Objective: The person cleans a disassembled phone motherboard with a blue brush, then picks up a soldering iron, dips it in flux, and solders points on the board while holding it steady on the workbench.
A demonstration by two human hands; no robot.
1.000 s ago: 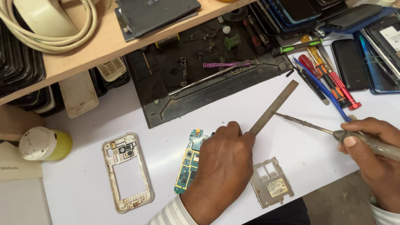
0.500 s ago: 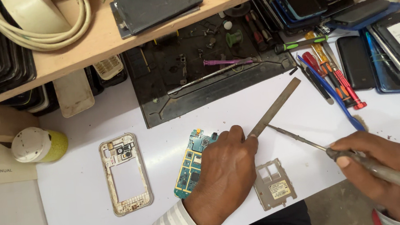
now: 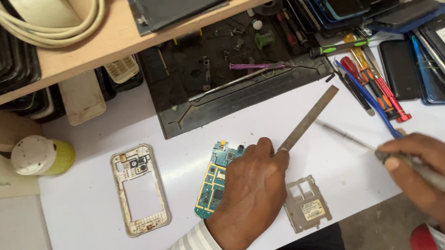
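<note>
My left hand rests on a green phone circuit board lying on the white table and grips a flat metal file that slants up to the right. My right hand is at the right edge, closed around a soldering iron whose thin tip points up-left toward the file. A small metal shield plate lies just right of my left wrist. A white phone middle frame lies to the left of the board.
A black work mat with tweezers and small parts sits under a wooden shelf. Screwdrivers and stacked phones lie at the right. A yellow-green jar with white lid stands at left.
The view has shifted slightly. My right hand with the soldering iron has drifted a little lower and to the right. My left hand stays on the board with the file.
</note>
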